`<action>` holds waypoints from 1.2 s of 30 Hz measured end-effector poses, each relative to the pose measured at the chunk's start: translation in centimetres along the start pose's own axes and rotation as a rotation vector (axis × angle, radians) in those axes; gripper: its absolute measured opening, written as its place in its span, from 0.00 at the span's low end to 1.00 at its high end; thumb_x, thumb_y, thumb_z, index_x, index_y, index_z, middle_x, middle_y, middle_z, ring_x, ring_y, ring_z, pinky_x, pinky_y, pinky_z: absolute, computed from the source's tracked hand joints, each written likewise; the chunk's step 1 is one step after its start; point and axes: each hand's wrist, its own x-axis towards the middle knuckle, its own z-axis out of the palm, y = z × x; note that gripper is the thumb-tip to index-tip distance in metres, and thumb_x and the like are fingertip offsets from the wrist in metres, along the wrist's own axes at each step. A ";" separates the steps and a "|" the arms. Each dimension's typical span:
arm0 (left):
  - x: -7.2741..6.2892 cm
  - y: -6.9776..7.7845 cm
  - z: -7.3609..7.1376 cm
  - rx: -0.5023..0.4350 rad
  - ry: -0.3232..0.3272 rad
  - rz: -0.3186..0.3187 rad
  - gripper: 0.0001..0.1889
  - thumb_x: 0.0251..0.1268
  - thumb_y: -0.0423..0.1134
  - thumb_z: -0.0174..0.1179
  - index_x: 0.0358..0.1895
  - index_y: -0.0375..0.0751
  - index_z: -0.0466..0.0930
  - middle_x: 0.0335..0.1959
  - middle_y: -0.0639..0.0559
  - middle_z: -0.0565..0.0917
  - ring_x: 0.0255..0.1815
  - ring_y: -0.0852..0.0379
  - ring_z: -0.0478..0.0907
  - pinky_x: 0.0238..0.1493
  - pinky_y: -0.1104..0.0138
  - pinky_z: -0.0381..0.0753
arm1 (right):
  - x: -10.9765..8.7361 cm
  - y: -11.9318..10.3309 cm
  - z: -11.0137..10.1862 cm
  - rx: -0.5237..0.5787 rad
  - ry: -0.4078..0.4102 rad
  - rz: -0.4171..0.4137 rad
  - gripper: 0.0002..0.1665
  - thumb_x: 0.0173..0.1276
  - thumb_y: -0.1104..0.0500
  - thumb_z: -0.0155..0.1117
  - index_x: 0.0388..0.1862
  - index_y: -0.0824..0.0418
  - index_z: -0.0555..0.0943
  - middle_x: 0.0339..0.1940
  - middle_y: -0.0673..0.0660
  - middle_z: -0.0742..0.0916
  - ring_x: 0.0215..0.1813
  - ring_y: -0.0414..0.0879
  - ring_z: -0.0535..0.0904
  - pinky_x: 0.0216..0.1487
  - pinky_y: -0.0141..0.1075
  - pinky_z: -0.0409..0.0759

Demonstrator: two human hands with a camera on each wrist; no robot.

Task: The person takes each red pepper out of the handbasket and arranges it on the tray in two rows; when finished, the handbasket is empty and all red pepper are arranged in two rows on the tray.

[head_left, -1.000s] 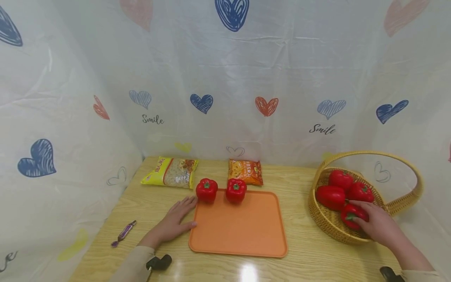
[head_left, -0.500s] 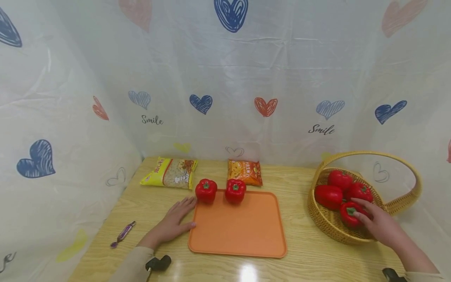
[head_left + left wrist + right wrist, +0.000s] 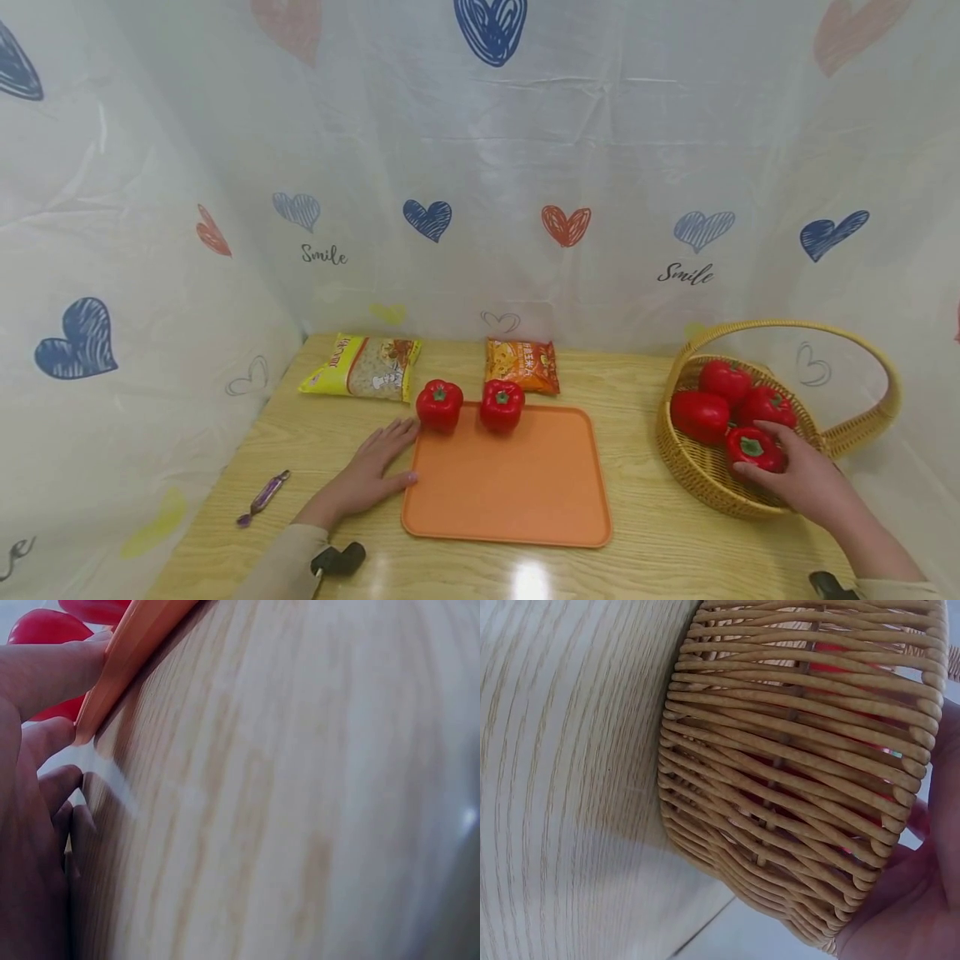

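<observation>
My right hand (image 3: 806,479) reaches into the wicker basket (image 3: 701,487) at the right. Thumb and fingers hold a red bell pepper (image 3: 752,450) from its right side, its green stem facing up toward the head camera. In the right wrist view, the basket wall (image 3: 795,765) hides most of the pepper and fingertips. My left hand (image 3: 367,471) lies beside the orange tray (image 3: 510,492), fingers extended, with fingertips at its left edge. The left wrist view shows that hand (image 3: 37,750) against the tray rim (image 3: 139,656). Two red bell peppers (image 3: 439,406) (image 3: 502,406) sit at the tray's back edge.
Other red vegetables (image 3: 701,417) fill the back of the basket, under its tall handle (image 3: 795,325). A yellow bag (image 3: 367,367) and an orange snack bag (image 3: 521,365) lie at the table's back. A purple wrapped candy (image 3: 264,497) lies at the left.
In the basket, the pepper in my right hand has turned so its stem faces more upward. My right thumb has shifted around its near side. The left hand has stayed still.
</observation>
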 end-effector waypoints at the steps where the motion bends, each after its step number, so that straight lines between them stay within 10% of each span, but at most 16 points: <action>1: 0.0 0.0 0.0 -0.003 -0.002 -0.002 0.40 0.71 0.53 0.62 0.78 0.36 0.61 0.80 0.41 0.59 0.82 0.37 0.47 0.78 0.43 0.42 | 0.0 0.0 0.0 -0.002 0.005 -0.004 0.56 0.62 0.35 0.73 0.69 0.76 0.64 0.57 0.84 0.76 0.53 0.79 0.76 0.47 0.69 0.77; 36: 0.1 -0.1 0.0 -0.012 -0.011 -0.002 0.40 0.71 0.53 0.61 0.79 0.37 0.60 0.81 0.41 0.58 0.82 0.37 0.46 0.78 0.41 0.41 | -0.4 -0.3 0.3 -0.017 0.048 0.006 0.53 0.62 0.36 0.73 0.68 0.73 0.65 0.58 0.82 0.73 0.55 0.78 0.73 0.48 0.71 0.76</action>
